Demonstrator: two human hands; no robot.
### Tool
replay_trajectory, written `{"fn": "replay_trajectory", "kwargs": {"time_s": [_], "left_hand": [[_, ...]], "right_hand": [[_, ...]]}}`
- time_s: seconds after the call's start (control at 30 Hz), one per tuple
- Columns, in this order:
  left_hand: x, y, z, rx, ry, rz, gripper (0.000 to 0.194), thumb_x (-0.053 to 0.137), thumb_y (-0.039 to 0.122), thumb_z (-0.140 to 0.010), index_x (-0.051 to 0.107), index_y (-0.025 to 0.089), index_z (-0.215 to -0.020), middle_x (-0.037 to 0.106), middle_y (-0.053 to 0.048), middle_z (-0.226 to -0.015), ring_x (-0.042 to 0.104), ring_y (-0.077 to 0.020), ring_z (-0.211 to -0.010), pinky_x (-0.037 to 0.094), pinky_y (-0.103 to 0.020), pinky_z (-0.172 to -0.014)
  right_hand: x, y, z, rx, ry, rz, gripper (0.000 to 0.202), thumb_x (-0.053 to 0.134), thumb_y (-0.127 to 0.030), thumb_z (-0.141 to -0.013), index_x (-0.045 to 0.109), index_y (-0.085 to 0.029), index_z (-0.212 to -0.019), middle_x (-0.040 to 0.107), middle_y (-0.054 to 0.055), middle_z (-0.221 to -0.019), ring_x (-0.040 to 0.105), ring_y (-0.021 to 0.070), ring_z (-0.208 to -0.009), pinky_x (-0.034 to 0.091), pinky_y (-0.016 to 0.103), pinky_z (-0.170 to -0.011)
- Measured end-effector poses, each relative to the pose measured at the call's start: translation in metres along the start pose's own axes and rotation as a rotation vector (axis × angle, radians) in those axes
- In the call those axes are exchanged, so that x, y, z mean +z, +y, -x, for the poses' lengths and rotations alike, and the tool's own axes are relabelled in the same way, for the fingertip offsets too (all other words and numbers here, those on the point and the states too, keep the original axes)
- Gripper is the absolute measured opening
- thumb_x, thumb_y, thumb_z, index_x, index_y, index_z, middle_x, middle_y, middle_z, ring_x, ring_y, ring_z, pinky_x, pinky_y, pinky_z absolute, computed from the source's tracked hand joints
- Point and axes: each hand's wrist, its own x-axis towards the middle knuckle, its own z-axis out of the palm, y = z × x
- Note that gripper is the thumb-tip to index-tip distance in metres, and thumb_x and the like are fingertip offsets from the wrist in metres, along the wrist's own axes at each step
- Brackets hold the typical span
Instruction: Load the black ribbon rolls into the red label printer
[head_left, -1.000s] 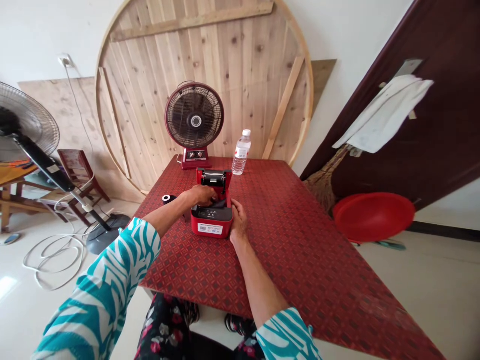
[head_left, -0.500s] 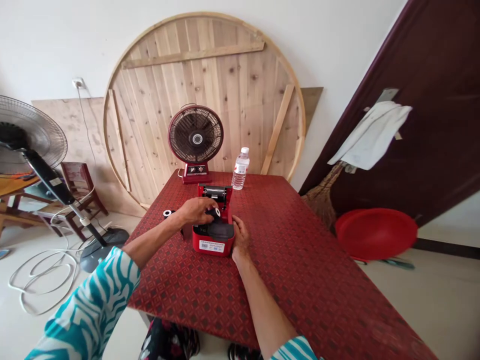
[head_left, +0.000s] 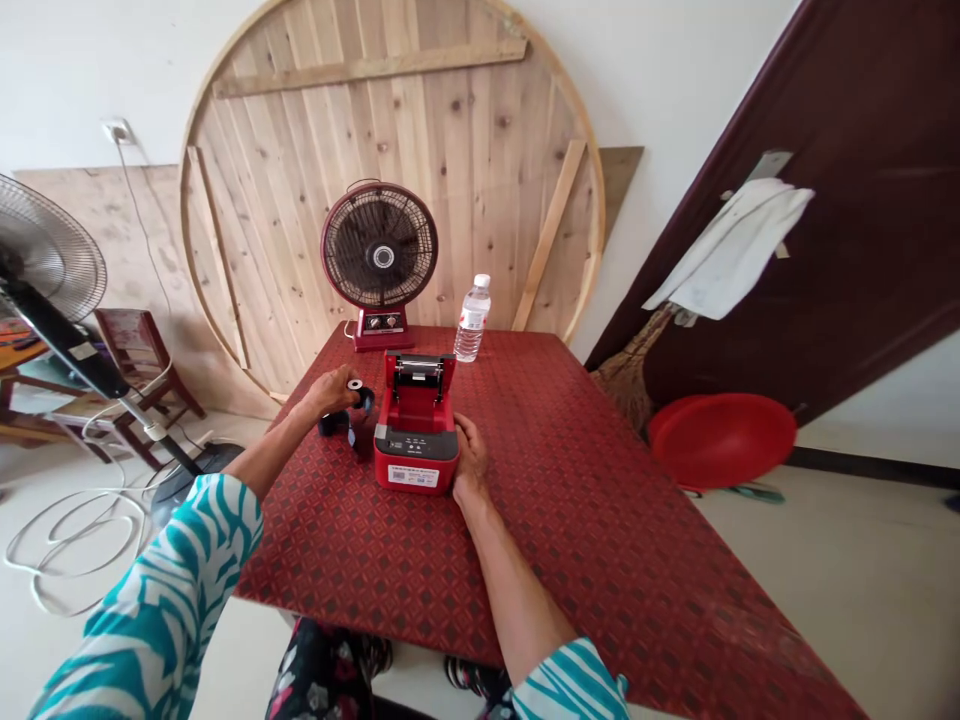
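Observation:
On the table stands a red and black label printer [head_left: 417, 452], its lid raised at the back and its red inner bay showing bare. My right hand [head_left: 470, 458] grips the printer's right side, fingers along the wall. To the left of the printer, my left hand [head_left: 332, 393] is closed on a small dark ribbon roll [head_left: 364, 397] with a white core, held above the tabletop. A dark strip hangs from this roll. Another dark roll [head_left: 330, 424] lies below my left hand, partly covered by it.
A red table fan [head_left: 380, 262] and a water bottle [head_left: 472, 320] stand at the back of the patterned red table [head_left: 570, 520]. Against the wall leans a round wooden board [head_left: 465, 150]. On the floor are a standing fan [head_left: 82, 350] at left and a red basin [head_left: 724, 440] at right.
My left hand has lifted the ribbon roll out of the printer's bay and carried it left. My right hand stays on the printer's side. The view has shifted slightly.

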Motion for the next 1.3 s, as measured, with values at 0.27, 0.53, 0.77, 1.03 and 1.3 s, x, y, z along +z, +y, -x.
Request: {"fn": "replay_trajectory", "kwargs": {"time_s": [0.27, 0.53, 0.77, 1.03, 1.3], "left_hand": [[0.008, -0.008, -0.005, -0.02, -0.026, 0.07, 0.038, 0.07, 0.027, -0.069, 0.065, 0.019, -0.106, 0.074, -0.009, -0.098, 0.067, -0.0266, -0.098, 0.049, -0.032, -0.082], [0.014, -0.074, 0.046, -0.039, 0.134, 0.957, 0.061, 0.07, 0.039, -0.061, 0.063, 0.017, -0.117, 0.071, -0.011, -0.117, 0.064, -0.0314, -0.112, 0.049, -0.045, -0.098], [0.032, -0.073, 0.069, 0.005, 0.04, 0.859, 0.056, 0.077, 0.046, -0.06, 0.065, 0.018, -0.106, 0.074, -0.007, -0.105, 0.066, -0.0302, -0.105, 0.05, -0.045, -0.097], [0.001, -0.049, 0.074, 0.13, 0.065, 0.969, 0.062, 0.073, 0.055, -0.07, 0.064, 0.015, -0.117, 0.074, -0.009, -0.103, 0.067, -0.026, -0.094, 0.052, -0.039, -0.091], [-0.02, 0.043, 0.049, 0.328, -0.225, 0.829, 0.056, 0.076, 0.048, -0.07, 0.066, 0.016, -0.115, 0.073, -0.009, -0.104, 0.067, -0.0227, -0.093, 0.054, -0.035, -0.084]], "right_hand": [[0.003, -0.006, 0.004, 0.01, -0.001, -0.009, 0.035, 0.057, -0.043, -0.077, 0.071, -0.024, -0.102, 0.074, 0.003, -0.106, 0.065, 0.0217, -0.099, 0.048, 0.037, -0.09], [0.005, -0.001, 0.001, 0.021, 0.015, -0.037, 0.035, 0.058, -0.042, -0.077, 0.069, -0.023, -0.104, 0.074, 0.003, -0.105, 0.065, 0.0213, -0.099, 0.049, 0.036, -0.086], [0.004, -0.002, 0.002, 0.019, 0.026, -0.036, 0.037, 0.059, -0.044, -0.074, 0.069, -0.022, -0.103, 0.074, 0.003, -0.102, 0.065, 0.0213, -0.096, 0.05, 0.036, -0.085], [0.003, -0.001, 0.001, 0.009, 0.008, -0.01, 0.036, 0.058, -0.043, -0.077, 0.07, -0.023, -0.104, 0.075, 0.003, -0.101, 0.065, 0.0217, -0.099, 0.05, 0.037, -0.087], [0.007, -0.001, 0.001, -0.015, 0.002, -0.024, 0.033, 0.056, -0.042, -0.078, 0.07, -0.025, -0.102, 0.075, 0.002, -0.102, 0.064, 0.0207, -0.102, 0.049, 0.036, -0.091]]}}
